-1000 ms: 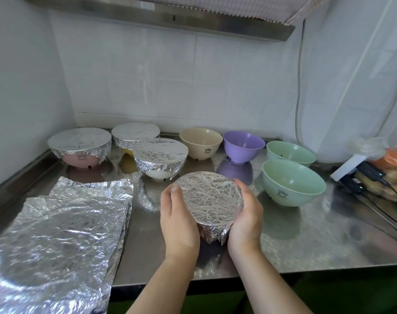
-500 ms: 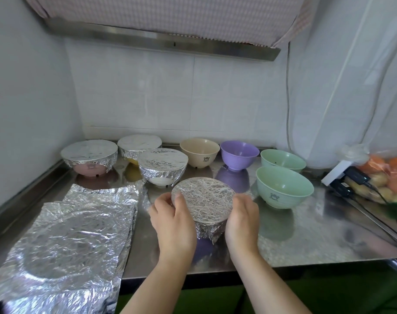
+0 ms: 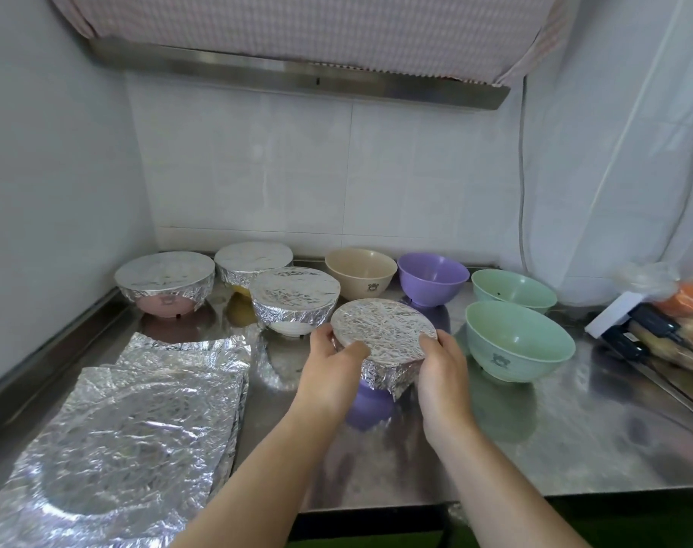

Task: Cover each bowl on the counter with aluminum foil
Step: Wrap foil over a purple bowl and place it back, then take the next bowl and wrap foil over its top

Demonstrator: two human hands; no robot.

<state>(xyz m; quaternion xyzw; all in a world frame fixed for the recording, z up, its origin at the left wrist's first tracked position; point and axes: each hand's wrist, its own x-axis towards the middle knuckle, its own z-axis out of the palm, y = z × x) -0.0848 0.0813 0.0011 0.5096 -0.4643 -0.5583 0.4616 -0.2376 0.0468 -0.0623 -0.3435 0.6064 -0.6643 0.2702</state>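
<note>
Foil sheets (image 3: pixel 119 429) lie left of the wrapped bowl (image 3: pixel 384 342).

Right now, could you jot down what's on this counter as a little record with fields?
held bowl: purple, foil-wrapped, gripped by left hand and right hand
covered bowls: pink, yellow, white
uncovered bowls: beige, purple, two green
foil sheets: stacked at front left
counter: steel
far right: bagged produce, partly in view
</note>
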